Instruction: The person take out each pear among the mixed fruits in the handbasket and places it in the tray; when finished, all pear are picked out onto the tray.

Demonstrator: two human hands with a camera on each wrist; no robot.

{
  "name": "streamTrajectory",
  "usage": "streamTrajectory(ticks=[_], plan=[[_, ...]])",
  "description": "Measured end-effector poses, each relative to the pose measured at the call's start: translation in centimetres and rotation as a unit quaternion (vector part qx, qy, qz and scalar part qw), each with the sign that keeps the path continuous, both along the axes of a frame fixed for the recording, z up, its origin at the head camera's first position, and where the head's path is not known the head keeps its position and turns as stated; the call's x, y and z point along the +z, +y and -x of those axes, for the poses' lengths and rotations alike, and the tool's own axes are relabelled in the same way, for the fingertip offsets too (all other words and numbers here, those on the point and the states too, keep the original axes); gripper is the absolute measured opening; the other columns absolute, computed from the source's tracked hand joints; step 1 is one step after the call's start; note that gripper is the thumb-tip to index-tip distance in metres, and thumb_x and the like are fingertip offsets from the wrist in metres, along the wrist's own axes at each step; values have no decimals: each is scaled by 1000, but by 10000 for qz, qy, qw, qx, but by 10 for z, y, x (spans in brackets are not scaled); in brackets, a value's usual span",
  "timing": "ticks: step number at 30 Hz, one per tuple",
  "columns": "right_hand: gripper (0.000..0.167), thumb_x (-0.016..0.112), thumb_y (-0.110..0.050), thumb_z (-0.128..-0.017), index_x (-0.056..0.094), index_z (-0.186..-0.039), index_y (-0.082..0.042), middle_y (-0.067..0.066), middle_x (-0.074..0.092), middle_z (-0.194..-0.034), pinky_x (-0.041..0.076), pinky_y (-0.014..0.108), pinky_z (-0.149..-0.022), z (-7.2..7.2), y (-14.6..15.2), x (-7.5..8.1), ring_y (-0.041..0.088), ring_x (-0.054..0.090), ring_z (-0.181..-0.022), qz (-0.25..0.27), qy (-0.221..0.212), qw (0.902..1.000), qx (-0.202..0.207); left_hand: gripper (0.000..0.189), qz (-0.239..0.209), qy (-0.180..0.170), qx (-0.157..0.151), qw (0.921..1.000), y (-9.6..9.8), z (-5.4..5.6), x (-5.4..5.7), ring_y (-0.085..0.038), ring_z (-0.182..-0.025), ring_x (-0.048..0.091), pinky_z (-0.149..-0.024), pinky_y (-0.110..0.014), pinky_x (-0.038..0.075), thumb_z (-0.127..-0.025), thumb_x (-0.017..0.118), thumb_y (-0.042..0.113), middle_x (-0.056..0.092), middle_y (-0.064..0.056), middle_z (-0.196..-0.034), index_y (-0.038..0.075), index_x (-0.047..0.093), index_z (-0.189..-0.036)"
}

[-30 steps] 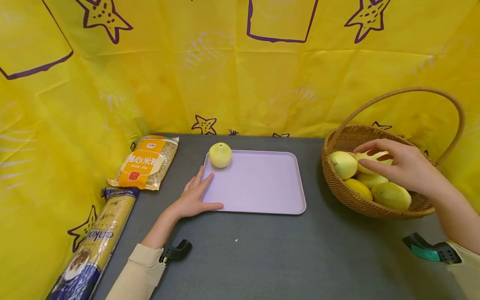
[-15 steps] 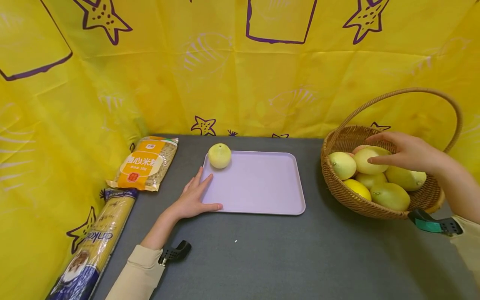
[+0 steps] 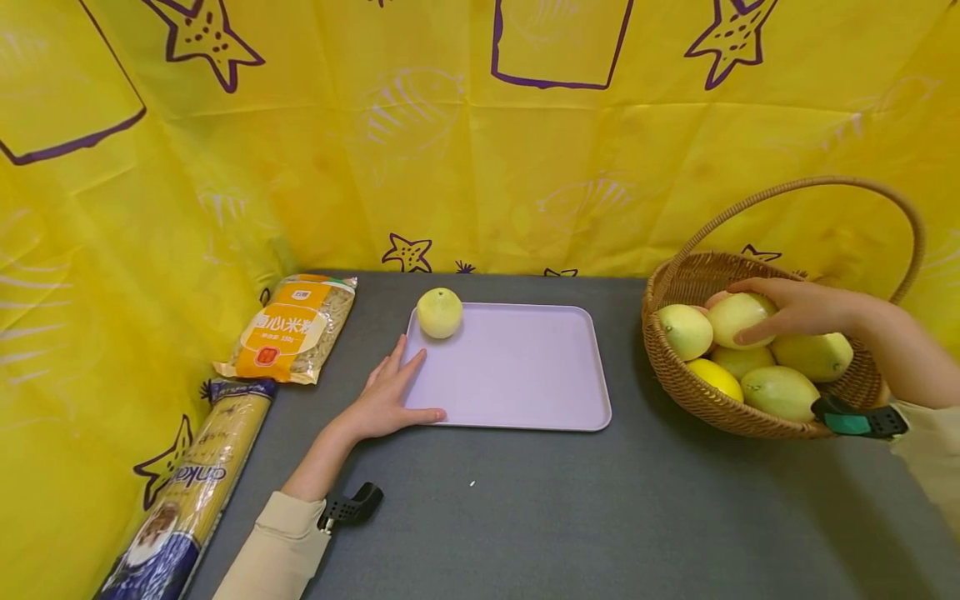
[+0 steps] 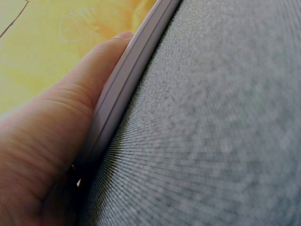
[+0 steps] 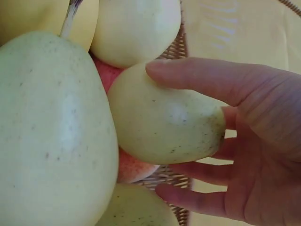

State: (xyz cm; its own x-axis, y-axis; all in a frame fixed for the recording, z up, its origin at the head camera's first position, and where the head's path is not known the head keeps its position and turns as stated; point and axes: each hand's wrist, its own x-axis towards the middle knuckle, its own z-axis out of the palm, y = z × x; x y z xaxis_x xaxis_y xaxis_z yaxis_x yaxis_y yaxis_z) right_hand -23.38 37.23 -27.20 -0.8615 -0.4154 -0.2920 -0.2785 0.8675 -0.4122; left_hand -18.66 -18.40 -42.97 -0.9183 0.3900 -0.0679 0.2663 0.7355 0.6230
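My left hand (image 3: 385, 398) rests on the left end of the lilac tray (image 3: 517, 367) with fingers spread. In the left wrist view its thumb (image 4: 89, 75) lies along the tray's rim (image 4: 124, 84). A round, pale yellow-green fruit (image 3: 439, 313) sits at the tray's back left corner. At right, my right hand (image 3: 813, 310) reaches into a wicker basket (image 3: 678, 387) and holds a pale yellow-green melon (image 3: 738, 320). The right wrist view has the thumb (image 5: 188, 75) on top of this speckled melon (image 5: 164, 120), the other fingers behind it, partly hidden.
Several similar melons (image 3: 780, 392) and a brighter yellow fruit (image 3: 716, 379) fill the basket around it. Reddish fruit (image 5: 134, 167) shows underneath. The basket's tall handle (image 3: 825, 179) arches behind my right hand. At left lie an orange food bag (image 3: 288, 329) and a pasta pack (image 3: 191, 479).
My right hand lifted and drew back right, uncovering the melons, then came forward and down onto the upper melon and took hold of it. The left hand and tray stayed still.
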Motion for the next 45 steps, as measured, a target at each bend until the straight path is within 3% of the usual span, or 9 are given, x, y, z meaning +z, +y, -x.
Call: streamTrajectory(ticks=[6, 11, 18, 26, 40, 45], plan=[[66, 74, -23, -87, 42, -140, -1, 15, 57, -120, 45, 35, -75, -1, -1, -4, 24, 54, -97, 226, -196, 9995, -39, 106, -11, -42, 10, 10000, 0, 0, 0, -48, -144, -1, -110, -64, 1, -78, 74, 57, -12, -19, -161, 6, 23, -155], [68, 77, -30, -84, 46, -139, -5, 13, 60, -118, 43, 38, -74, -2, -2, -5, 24, 55, -96, -80, 163, 9998, -91, 105, 0, -47, 16, 10000, 0, 0, 0, -47, -144, -1, -110, -64, 1, -78, 74, 58, -13, -19, -161, 7, 23, -155], [71, 79, -36, -82, 48, -138, -3, 15, 61, -116, 43, 40, -73, -6, 0, -4, 30, 57, -98, -274, 519, 9981, -163, 106, -17, -59, 15, 10000, 0, 0, 0, -48, -144, -2, -110, -64, 1, -78, 74, 58, -13, -18, -161, 7, 22, -155], [80, 77, -44, -82, 41, -141, -3, 26, 58, -117, 44, 44, -68, -16, 1, 3, 41, 57, -97, -536, 742, 9928, -777, 106, -1, -35, 30, 10000, -1, 0, 0, -48, -144, -1, -110, -63, 1, -78, 74, 58, -13, -19, -161, 7, 22, -155], [87, 72, -42, -87, 27, -148, 0, 32, 50, -125, 45, 39, -70, -37, -14, 9, 42, 55, -101, 391, 684, 9850, -1538, 105, 29, 14, 45, 10000, -1, 1, -2, -49, -143, -1, -110, -64, 2, -78, 74, 58, -13, -19, -161, 7, 23, -155], [85, 68, -39, -91, 22, -152, -4, 31, 39, -137, 44, 40, -73, -45, -24, 8, 41, 49, -108, 920, 465, 9790, -1757, 105, 14, 39, 23, 10000, -1, 0, -1, -48, -144, -1, -111, -63, 1, -78, 74, 58, -12, -19, -161, 7, 23, -155]])
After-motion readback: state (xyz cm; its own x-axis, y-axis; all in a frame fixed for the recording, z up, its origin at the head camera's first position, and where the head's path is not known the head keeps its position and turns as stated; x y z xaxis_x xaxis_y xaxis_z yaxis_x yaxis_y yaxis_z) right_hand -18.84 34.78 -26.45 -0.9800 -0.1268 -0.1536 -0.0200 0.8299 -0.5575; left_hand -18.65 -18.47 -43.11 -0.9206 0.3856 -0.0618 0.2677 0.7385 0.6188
